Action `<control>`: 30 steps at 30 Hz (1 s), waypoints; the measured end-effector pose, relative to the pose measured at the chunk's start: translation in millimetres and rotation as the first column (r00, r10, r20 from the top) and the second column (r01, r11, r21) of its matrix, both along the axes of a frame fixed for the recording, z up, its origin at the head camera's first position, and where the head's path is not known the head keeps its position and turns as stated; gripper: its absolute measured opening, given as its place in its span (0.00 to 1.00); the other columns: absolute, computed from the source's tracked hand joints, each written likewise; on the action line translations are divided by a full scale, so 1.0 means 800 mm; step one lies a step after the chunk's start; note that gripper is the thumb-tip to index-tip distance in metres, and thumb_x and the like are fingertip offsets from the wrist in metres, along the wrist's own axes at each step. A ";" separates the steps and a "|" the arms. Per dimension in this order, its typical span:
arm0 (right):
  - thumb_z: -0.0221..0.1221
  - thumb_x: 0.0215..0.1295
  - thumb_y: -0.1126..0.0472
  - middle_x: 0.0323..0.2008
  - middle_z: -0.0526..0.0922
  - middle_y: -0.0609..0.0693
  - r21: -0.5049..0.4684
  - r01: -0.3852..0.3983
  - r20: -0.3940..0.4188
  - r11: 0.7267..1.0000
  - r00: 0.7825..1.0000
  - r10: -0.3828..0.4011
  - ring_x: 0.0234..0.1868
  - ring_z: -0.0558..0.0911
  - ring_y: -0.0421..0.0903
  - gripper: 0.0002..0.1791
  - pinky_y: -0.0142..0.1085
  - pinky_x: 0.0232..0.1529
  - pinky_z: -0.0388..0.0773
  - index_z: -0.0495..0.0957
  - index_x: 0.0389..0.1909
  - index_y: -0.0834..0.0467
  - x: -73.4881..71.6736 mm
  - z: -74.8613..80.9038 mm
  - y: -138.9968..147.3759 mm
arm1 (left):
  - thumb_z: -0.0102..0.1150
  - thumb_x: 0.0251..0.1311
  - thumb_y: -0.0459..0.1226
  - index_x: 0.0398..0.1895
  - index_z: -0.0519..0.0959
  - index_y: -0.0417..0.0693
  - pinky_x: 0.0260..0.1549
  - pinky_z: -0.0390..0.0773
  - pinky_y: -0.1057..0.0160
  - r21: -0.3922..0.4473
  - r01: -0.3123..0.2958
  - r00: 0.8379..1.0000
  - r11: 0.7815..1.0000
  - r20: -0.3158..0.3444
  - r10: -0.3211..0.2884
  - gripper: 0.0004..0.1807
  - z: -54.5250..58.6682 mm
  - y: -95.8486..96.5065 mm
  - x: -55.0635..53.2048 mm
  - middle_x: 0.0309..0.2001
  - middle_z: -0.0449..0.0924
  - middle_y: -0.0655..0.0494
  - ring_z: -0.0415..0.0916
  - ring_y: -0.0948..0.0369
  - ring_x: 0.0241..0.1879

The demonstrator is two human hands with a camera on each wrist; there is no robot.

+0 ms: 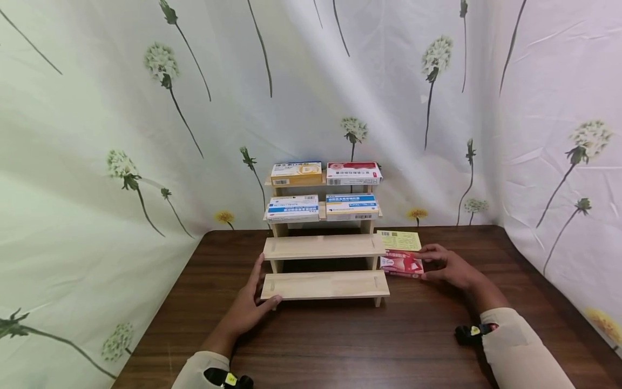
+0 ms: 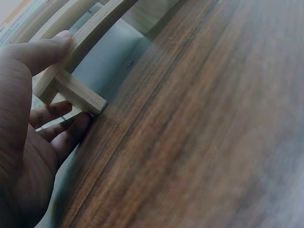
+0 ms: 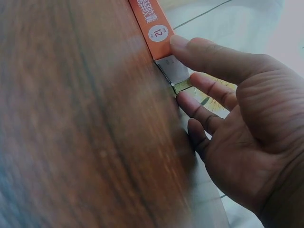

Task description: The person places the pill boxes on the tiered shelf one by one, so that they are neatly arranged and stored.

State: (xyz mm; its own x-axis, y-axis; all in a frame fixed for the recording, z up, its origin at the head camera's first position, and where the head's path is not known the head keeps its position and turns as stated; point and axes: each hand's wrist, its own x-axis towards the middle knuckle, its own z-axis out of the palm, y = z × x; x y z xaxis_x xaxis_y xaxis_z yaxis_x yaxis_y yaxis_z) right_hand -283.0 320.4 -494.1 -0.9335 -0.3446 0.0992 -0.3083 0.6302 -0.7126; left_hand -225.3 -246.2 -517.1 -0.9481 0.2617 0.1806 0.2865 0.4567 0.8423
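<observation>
At the far left of the frame, a pale cloth [image 1: 73, 108] printed with dandelions hangs down beside the dark wooden worktop [image 1: 330, 346], and it runs across the back too. At lower left, a light sleeve [image 1: 201, 364] with a black strapped device [image 1: 228, 378] leads to the left hand [image 1: 245, 309], which grips the left end of a stepped wooden rack [image 1: 324, 247]: the thumb lies on the front edge of the lowest board, the other fingers round the side, apart from the thumb.

The rack stands on the worktop at the centre of the frame. On its top board sit an orange-yellow box [image 1: 296, 174] at left and a red-and-white box [image 1: 353, 174] at right; on the board below, a white-and-blue box [image 1: 293, 209] and, to its right, a blue-topped box [image 1: 352, 208]. The two lower boards are bare.

Right of centre, just beside the rack's right side, a red box [image 1: 400, 263] lies flat, with a yellow-green box [image 1: 399, 240] directly behind it. The right hand [image 1: 449, 267] pinches the red box at its right end, thumb at the near edge and forefinger towards the far one; its remaining fingers curl loosely.
</observation>
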 end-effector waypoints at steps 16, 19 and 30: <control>0.77 0.64 0.61 0.69 0.74 0.64 -0.039 -0.062 -0.014 0.997 0.998 0.062 0.70 0.73 0.63 0.27 0.56 0.65 0.73 0.87 0.64 0.59 -0.001 -0.003 0.002 | 0.73 0.72 0.43 0.91 0.34 0.73 0.55 0.86 0.51 0.016 0.014 1.000 1.000 -0.017 -0.014 0.62 -0.002 -0.001 0.000 0.81 0.65 0.31 0.78 0.39 0.70; 0.78 0.64 0.60 0.69 0.74 0.63 -0.027 -0.042 -0.003 0.999 0.999 0.042 0.68 0.74 0.63 0.26 0.54 0.64 0.74 0.89 0.63 0.57 -0.001 -0.003 0.002 | 0.73 0.72 0.43 0.92 0.34 0.71 0.53 0.87 0.53 0.023 0.016 1.000 1.000 -0.015 -0.016 0.62 -0.003 -0.001 0.000 0.81 0.65 0.31 0.80 0.40 0.68; 0.79 0.61 0.60 0.73 0.73 0.64 -0.039 -0.040 0.018 0.998 0.999 0.040 0.72 0.71 0.66 0.27 0.57 0.67 0.71 0.89 0.63 0.56 -0.001 -0.001 0.003 | 0.73 0.72 0.44 0.91 0.34 0.74 0.57 0.85 0.49 0.010 0.012 1.000 1.000 -0.014 -0.012 0.62 -0.003 0.000 0.000 0.80 0.66 0.32 0.79 0.40 0.69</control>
State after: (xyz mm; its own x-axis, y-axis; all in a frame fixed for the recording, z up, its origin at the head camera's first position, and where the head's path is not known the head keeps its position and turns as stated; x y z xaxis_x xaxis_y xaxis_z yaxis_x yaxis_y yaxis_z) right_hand -283.7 323.0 -495.2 -0.9208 -0.3780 0.0961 -0.3194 0.5893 -0.7421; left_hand -225.1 -246.4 -519.4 -0.9424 0.2711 0.1962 0.3034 0.4450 0.8426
